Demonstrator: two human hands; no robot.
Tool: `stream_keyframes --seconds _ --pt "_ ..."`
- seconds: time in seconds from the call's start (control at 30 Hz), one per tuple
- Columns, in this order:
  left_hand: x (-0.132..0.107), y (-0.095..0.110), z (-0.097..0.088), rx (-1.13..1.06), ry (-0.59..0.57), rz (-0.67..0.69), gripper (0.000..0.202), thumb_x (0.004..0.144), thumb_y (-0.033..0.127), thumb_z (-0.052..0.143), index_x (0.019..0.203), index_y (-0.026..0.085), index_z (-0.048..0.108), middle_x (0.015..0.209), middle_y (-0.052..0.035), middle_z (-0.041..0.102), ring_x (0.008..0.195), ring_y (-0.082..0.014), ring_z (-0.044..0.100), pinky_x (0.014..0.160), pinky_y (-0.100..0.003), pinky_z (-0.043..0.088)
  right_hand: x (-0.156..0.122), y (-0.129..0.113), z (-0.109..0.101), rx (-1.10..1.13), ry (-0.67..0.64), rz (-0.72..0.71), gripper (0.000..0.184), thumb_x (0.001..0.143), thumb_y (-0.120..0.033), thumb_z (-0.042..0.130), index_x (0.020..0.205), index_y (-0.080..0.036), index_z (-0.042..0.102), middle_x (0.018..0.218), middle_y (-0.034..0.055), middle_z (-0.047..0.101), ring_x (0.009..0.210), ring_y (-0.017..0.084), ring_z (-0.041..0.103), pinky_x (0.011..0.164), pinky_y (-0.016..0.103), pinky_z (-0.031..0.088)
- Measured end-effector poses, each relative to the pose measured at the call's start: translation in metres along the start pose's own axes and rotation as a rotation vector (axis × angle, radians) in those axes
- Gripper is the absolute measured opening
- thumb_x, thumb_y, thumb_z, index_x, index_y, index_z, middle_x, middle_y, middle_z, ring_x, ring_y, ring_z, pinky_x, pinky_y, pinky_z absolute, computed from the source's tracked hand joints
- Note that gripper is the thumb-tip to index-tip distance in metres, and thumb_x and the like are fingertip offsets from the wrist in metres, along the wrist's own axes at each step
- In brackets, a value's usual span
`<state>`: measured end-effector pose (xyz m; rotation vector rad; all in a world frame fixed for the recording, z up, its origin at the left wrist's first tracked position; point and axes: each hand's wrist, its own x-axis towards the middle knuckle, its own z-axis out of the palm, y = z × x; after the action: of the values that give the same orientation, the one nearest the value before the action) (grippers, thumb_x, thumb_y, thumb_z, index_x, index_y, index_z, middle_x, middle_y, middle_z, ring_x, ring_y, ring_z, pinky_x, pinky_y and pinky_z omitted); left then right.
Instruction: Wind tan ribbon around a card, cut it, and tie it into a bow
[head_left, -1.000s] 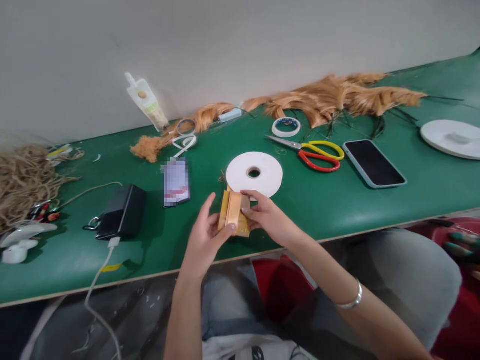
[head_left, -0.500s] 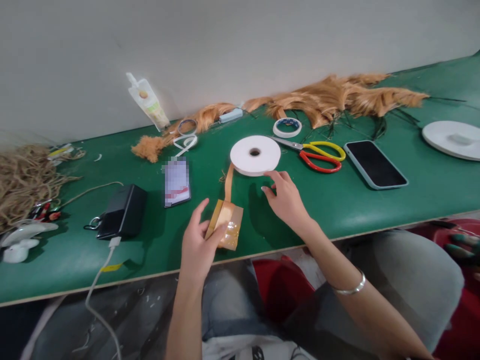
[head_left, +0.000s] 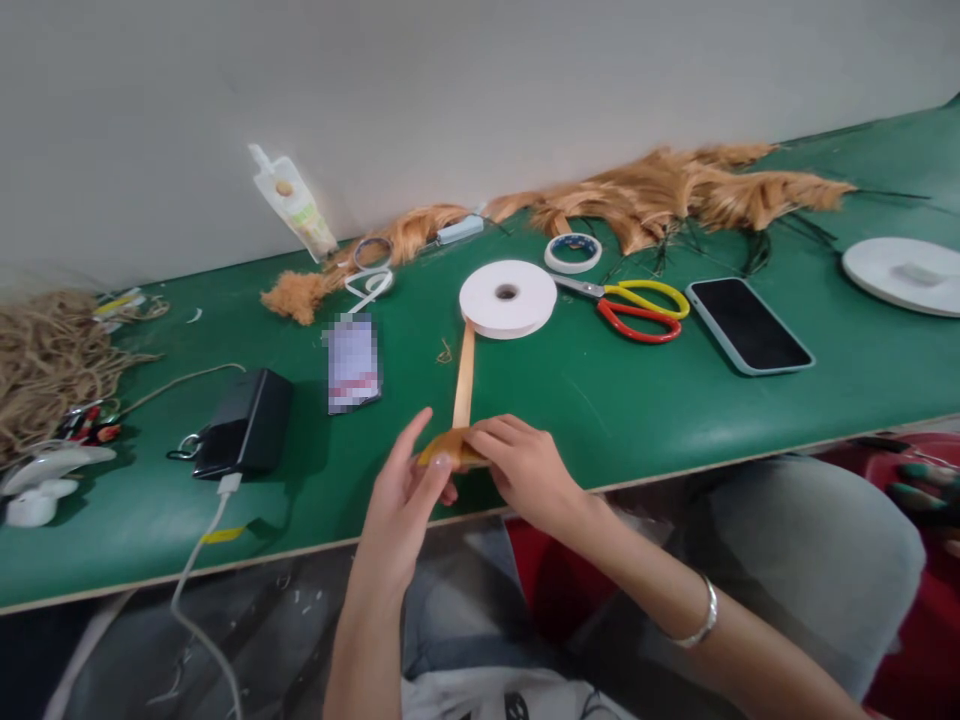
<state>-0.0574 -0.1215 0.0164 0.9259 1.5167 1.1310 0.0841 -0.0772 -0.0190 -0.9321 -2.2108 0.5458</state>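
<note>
My left hand (head_left: 397, 500) grips one end of a small flat card (head_left: 451, 445) with tan ribbon around it, thumb on top and index finger raised. At its other end, my right hand (head_left: 529, 472) has its fingers closed on the card and ribbon; the fingertips are partly hidden. The card is tilted edge-on near the table's front edge. A taut strip of tan ribbon (head_left: 464, 385) runs from it to a white spool (head_left: 487, 300) lying flat on the table.
Yellow-and-red-handled scissors (head_left: 641, 310) and a phone (head_left: 750, 325) lie right of the spool. Behind are a tape roll (head_left: 573, 253) and tan fibre bundles (head_left: 660, 195). On the left sit a black box (head_left: 247, 420) with a white cable and tangled cord (head_left: 60, 360).
My right hand has moved from beside the spool down-left onto the card. The card has tilted from face-up to edge-on, and the ribbon strip between it and the spool is longer.
</note>
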Motion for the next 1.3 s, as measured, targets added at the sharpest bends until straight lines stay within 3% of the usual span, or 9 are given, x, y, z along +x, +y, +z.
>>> stream_keyframes --seconds 0.27,0.47,0.73,0.83,0.9,1.0,1.07,1.17,1.3 --pt "0.016 -0.013 -0.003 0.298 -0.015 0.099 0.045 0.076 0.043 0.060 0.113 0.018 0.056 0.101 -0.0073 0.066 0.080 -0.0155 0.063 0.071 -0.026 0.051 0.012 0.005 -0.007 0.837 0.165 0.561 0.003 0.075 -0.020 0.056 0.074 -0.018 0.059 0.070 -0.0001 0.063 0.068 0.014 0.060 0.063 0.025 0.048" --pt "0.017 -0.010 0.004 0.139 0.036 0.098 0.036 0.071 0.042 0.066 0.092 0.013 0.062 0.089 -0.0066 0.071 0.084 -0.0188 0.067 0.075 -0.026 0.052 0.018 0.011 -0.012 1.203 0.130 0.741 0.020 0.066 -0.019 0.066 0.086 -0.015 0.065 0.075 0.0003 0.067 0.065 0.010 0.061 0.057 0.021 0.050" --pt "0.015 -0.005 0.008 0.237 0.146 0.164 0.056 0.069 0.040 0.067 0.117 0.015 0.056 0.089 -0.0077 0.071 0.077 -0.0212 0.066 0.066 -0.027 0.052 0.029 0.011 -0.007 1.292 -0.079 0.801 0.028 0.066 -0.021 0.070 0.089 -0.015 0.056 0.073 -0.0012 0.064 0.061 0.009 0.062 0.051 0.018 0.052" --pt "0.016 -0.005 0.005 0.263 0.178 0.160 0.064 0.069 0.039 0.067 0.126 0.015 0.051 0.075 -0.0053 0.070 0.065 -0.0190 0.064 0.058 -0.026 0.050 0.033 0.013 -0.008 1.073 -0.156 0.778 0.025 0.070 -0.023 0.067 0.085 -0.018 0.049 0.062 -0.0032 0.061 0.053 0.011 0.060 0.049 0.023 0.051" --pt "0.017 -0.005 0.001 0.265 0.203 0.156 0.065 0.068 0.039 0.068 0.126 0.016 0.051 0.070 -0.0039 0.069 0.060 -0.0177 0.062 0.055 -0.025 0.049 0.036 0.022 -0.019 0.669 -0.131 0.705 0.019 0.075 -0.025 0.062 0.088 -0.019 0.049 0.060 -0.0005 0.061 0.052 0.015 0.059 0.051 0.028 0.050" --pt "0.019 -0.005 -0.007 0.272 0.224 0.140 0.067 0.066 0.039 0.069 0.126 0.016 0.052 0.066 -0.0022 0.067 0.055 -0.0162 0.060 0.053 -0.024 0.048 0.036 0.052 -0.054 -0.190 0.197 0.583 0.019 0.081 -0.012 0.048 0.099 -0.014 0.055 0.084 0.0125 0.065 0.081 0.024 0.061 0.073 0.039 0.046" --pt "0.021 -0.006 -0.012 0.271 0.219 0.132 0.069 0.065 0.039 0.070 0.127 0.016 0.051 0.065 -0.0023 0.067 0.054 -0.0163 0.060 0.052 -0.025 0.048 0.035 0.080 -0.083 -0.551 0.267 0.569 0.028 0.080 -0.007 0.042 0.104 -0.010 0.056 0.102 0.0201 0.061 0.100 0.031 0.055 0.081 0.043 0.042" --pt "0.024 -0.008 -0.018 0.285 0.222 0.144 0.070 0.065 0.039 0.070 0.128 0.014 0.051 0.063 -0.0023 0.067 0.054 -0.0174 0.061 0.053 -0.025 0.048 0.037 0.119 -0.119 -0.765 0.038 0.678 0.039 0.075 -0.004 0.043 0.112 -0.005 0.054 0.108 0.0229 0.058 0.103 0.031 0.053 0.081 0.039 0.040" --pt "0.028 -0.007 -0.027 0.355 0.244 0.151 0.069 0.065 0.040 0.070 0.126 0.014 0.053 0.063 -0.0025 0.067 0.056 -0.0174 0.060 0.054 -0.025 0.047 0.049 0.149 -0.143 -0.763 -0.199 0.722 0.046 0.074 -0.003 0.049 0.121 -0.005 0.051 0.106 0.0227 0.060 0.096 0.028 0.059 0.073 0.033 0.040"
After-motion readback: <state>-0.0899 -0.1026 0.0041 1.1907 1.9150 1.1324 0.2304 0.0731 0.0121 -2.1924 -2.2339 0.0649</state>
